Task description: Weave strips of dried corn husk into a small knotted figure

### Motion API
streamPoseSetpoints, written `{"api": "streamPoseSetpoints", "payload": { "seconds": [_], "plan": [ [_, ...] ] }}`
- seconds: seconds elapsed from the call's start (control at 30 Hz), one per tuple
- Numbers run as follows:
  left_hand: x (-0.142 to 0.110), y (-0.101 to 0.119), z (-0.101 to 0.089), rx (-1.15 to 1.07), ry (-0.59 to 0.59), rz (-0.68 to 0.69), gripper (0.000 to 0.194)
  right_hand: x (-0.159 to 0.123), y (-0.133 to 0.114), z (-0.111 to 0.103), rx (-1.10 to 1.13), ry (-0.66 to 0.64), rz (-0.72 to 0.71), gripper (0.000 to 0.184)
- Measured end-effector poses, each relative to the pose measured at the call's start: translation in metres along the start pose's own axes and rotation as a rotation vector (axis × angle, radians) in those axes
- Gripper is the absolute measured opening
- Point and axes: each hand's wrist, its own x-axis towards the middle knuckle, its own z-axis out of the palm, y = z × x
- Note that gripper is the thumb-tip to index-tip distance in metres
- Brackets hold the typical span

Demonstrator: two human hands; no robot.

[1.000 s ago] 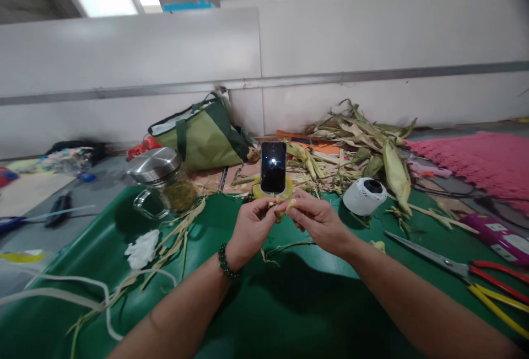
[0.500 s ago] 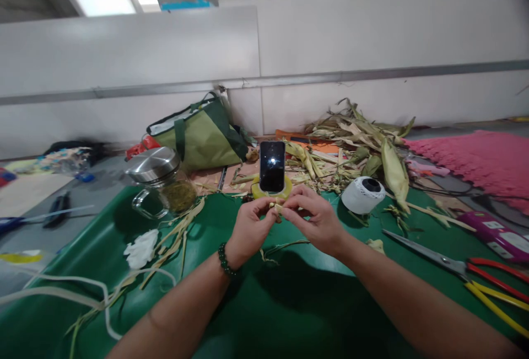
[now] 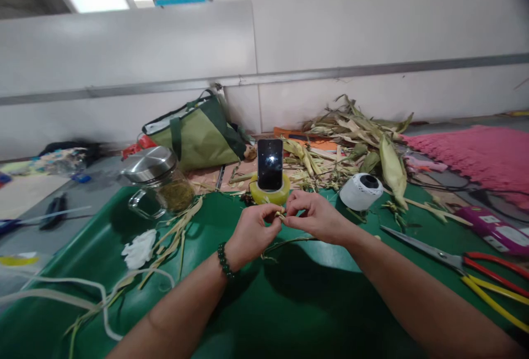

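Observation:
My left hand [image 3: 257, 229] and my right hand [image 3: 314, 215] meet over the green mat [image 3: 252, 315], their fingertips pinched on a small pale-yellow piece of corn husk [image 3: 280, 215]. Most of the piece is hidden by the fingers, so its full shape cannot be made out. A dark green bead bracelet [image 3: 224, 260] circles my left wrist. Just behind the fingers, a phone [image 3: 270, 164] stands upright in a roll of yellow tape [image 3: 268, 196]. A thin dry strand [image 3: 289, 242] lies on the mat below my right hand.
At left stand a glass jar [image 3: 176, 196] with a steel lid and a crumpled white tissue [image 3: 139, 249]. Long scissors [image 3: 440, 253] and a white spool [image 3: 361, 192] lie to the right. Corn husks [image 3: 390, 169] are heaped behind, beside a green bag [image 3: 206, 141].
My right hand has shifted its fingers on the husk piece, and both hands sit slightly lower, showing more of the tape roll. The whole view has tilted a little.

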Motion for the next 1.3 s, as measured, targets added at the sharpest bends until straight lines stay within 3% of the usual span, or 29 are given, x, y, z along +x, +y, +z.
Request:
{"api": "streamPoseSetpoints", "payload": {
  "seconds": [0.33, 0.53, 0.7, 0.93, 1.3],
  "plan": [
    [-0.002, 0.004, 0.003, 0.189, -0.123, -0.021, 0.023, -0.001, -0.001, 0.003, -0.208, -0.107, 0.032, 0.016],
    [-0.003, 0.002, 0.003, 0.206, -0.144, -0.016, 0.020, 0.000, 0.004, 0.001, -0.148, -0.164, -0.027, 0.017],
    [-0.002, 0.001, 0.001, 0.233, -0.091, -0.017, 0.016, 0.001, 0.003, 0.004, -0.118, -0.071, -0.006, 0.015],
    [0.002, -0.001, -0.004, 0.042, -0.089, -0.048, 0.013, -0.001, -0.002, 0.010, -0.057, 0.085, -0.097, 0.015],
    [-0.001, -0.003, 0.002, 0.006, -0.161, -0.011, 0.013, 0.003, 0.003, -0.007, -0.058, -0.174, -0.093, 0.011]
  ]
}}
